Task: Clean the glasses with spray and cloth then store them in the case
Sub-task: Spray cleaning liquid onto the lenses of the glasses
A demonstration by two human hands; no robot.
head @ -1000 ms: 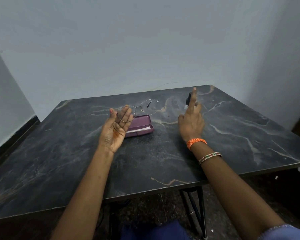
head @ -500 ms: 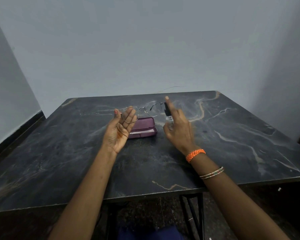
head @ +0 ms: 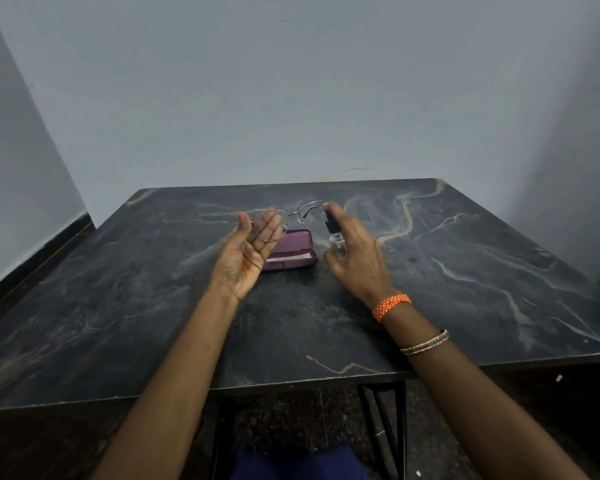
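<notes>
Both forearms were bare. The right wrist wore a braided orange band [head: 392, 305], and further up the arm sat thin beaded bangles [head: 426, 342] in mixed colours. The left thumbnail [head: 243, 218] was painted red. At six o'clock showed dark blue clothing [head: 291, 462].

Dark marble table [head: 465, 306], grey wall [head: 291, 81]

Dark marble-look table [head: 465, 306] on black metal legs [head: 400, 427]; pale grey walls [head: 291, 81]; dark skirting [head: 32, 265] at left.

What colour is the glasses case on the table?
Purple, maroon-tinged; the glasses case shows best in the head view.
</notes>
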